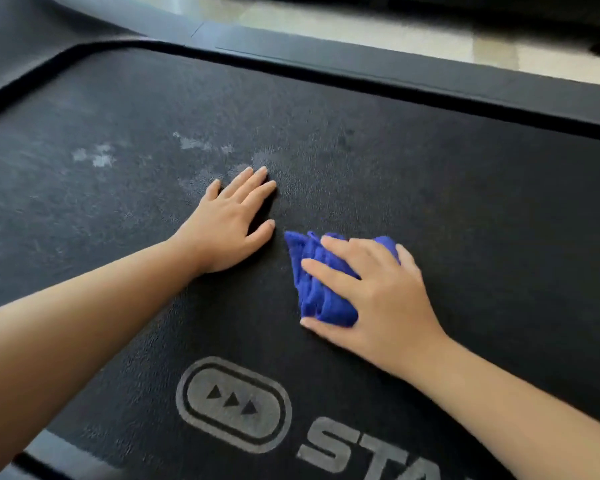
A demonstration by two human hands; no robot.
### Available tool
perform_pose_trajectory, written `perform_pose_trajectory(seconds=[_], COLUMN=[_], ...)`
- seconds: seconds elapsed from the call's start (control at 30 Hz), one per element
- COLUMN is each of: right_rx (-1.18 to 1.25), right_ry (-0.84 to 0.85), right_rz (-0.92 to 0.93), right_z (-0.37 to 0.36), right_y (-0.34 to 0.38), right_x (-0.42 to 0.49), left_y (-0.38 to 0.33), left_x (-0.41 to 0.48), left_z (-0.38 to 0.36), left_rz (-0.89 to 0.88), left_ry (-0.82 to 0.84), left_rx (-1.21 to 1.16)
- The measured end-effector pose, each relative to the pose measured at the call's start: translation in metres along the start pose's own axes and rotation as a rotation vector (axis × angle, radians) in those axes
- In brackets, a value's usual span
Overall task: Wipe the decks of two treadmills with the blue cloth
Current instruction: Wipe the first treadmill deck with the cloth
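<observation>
Blue cloth (321,289), just one, sits bunched mid-deck on the one treadmill deck (465,202) in view. Right hand (378,292) presses flat-fingered on it, left hand (229,223) rests open-palmed just beside.

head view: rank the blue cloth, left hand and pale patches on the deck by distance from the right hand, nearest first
1. blue cloth: directly under the right hand, whose fingers press on it.
2. left hand: flat on the deck, just left of the cloth.
3. pale patches: far left, beyond the left hand.
</observation>
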State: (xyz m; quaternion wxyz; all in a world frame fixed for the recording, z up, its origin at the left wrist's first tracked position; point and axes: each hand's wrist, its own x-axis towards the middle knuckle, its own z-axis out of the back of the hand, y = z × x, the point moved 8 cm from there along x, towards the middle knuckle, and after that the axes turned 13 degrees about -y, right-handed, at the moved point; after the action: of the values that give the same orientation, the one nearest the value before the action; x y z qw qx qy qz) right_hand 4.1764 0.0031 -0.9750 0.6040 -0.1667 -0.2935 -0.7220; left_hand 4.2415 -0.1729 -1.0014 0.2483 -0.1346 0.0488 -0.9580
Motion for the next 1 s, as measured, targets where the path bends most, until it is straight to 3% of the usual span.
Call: perform_pose_trajectory(seconds=[0.13,0.23,0.4,0.47,0.6,0.7,0.8,0.9,1.0], right_rx=[0.048,-0.068,-0.174,-0.183,-0.196,-0.100,0.008,0.043,-0.085], right_ry=[0.021,0.007,0.177,0.160,0.109,0.000,0.004,0.025,0.013], right_rz=[0.032,-0.080,-0.340,-0.382,-0.354,-0.184,-0.014,0.005,-0.129], right_z=[-0.015,-0.039,-0.078,-0.080,-0.066,-0.033,-0.021,-0.031,-0.051], right_y=[-0.019,-0.067,-0.183,-0.204,-0.173,-0.099,-0.049,-0.064,-0.111], right_x=[0.028,0.077,0.159,0.171,0.145,0.089,0.043,0.059,0.107], left_y=[-0.002,0.002,0.001,0.001,-0.001,-0.003,-0.002,0.000,0.002], left_x=[0.001,-0.002,-0.003,-0.002,-0.002,-0.001,-0.001,-0.001,-0.002], left_z=[0.001,0.001,-0.001,-0.001,0.001,0.003,0.003,0.003,0.002], left_rz=[0.005,0.016,0.019,0.021,0.005,0.009,0.007,0.007,0.008], left_ry=[0.010,0.018,0.049,0.043,0.019,0.005,0.005,0.007,0.007], left_rx=[-0.031,-0.039,-0.057,-0.062,-0.076,-0.087,-0.082,-0.077,-0.088])
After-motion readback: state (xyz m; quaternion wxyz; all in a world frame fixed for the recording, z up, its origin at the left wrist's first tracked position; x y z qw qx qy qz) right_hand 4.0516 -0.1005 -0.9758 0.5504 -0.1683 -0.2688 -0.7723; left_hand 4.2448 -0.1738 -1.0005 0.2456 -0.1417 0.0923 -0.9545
